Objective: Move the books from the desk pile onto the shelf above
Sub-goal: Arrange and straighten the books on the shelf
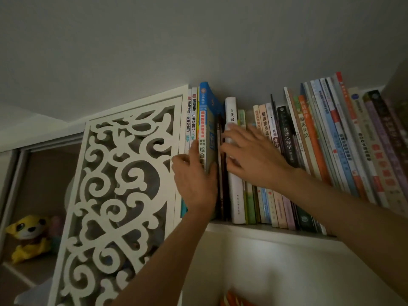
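Note:
A tall blue and yellow book (207, 120) stands near the left end of the white shelf (265, 231). My left hand (195, 182) grips its lower spine, thumb on the right side and fingers on the left. My right hand (249, 160) rests with spread fingers on the spine of a white book (235, 195) just to the right. Thin dark books (221, 195) stand in the narrow space between the two. The desk pile is out of view.
A white carved fretwork panel (121, 184) borders the shelf on the left. Several books (331, 140) lean leftward along the shelf's right part. A yellow plush toy (28, 237) sits in a cabinet at lower left. The ceiling is close above the books.

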### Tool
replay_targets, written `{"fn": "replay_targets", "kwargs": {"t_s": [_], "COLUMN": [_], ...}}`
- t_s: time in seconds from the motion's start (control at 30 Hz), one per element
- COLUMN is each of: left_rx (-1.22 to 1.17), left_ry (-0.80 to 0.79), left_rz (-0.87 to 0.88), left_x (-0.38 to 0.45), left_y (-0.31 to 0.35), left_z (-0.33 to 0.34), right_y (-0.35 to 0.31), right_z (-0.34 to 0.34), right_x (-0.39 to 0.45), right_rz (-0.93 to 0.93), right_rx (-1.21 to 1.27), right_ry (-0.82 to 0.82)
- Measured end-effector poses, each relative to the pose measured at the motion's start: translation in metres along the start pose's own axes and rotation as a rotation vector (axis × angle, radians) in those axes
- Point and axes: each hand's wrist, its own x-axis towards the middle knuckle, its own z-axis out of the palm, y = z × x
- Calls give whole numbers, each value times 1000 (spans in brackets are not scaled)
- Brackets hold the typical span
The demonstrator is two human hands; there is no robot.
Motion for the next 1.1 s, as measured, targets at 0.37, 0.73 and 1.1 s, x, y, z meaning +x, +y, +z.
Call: {"fn": "replay_targets", "kwargs": {"t_s": [0.37, 0.73, 1.1], "left_rx": [235, -229, -198], "left_ry": [55, -152, -122], "left_rz": [281, 64, 149], "left_x": [0, -7, -12], "left_y": [-15, -4, 5], "left_z": [16, -45, -113], "right_y": [1, -20, -70], "right_z": [-14, -18, -10], "right_x": [-4, -14, -35], "right_rz": [52, 331, 372], "right_rx": [-18, 21, -87], "right_ry": [-129, -107, -97]}}
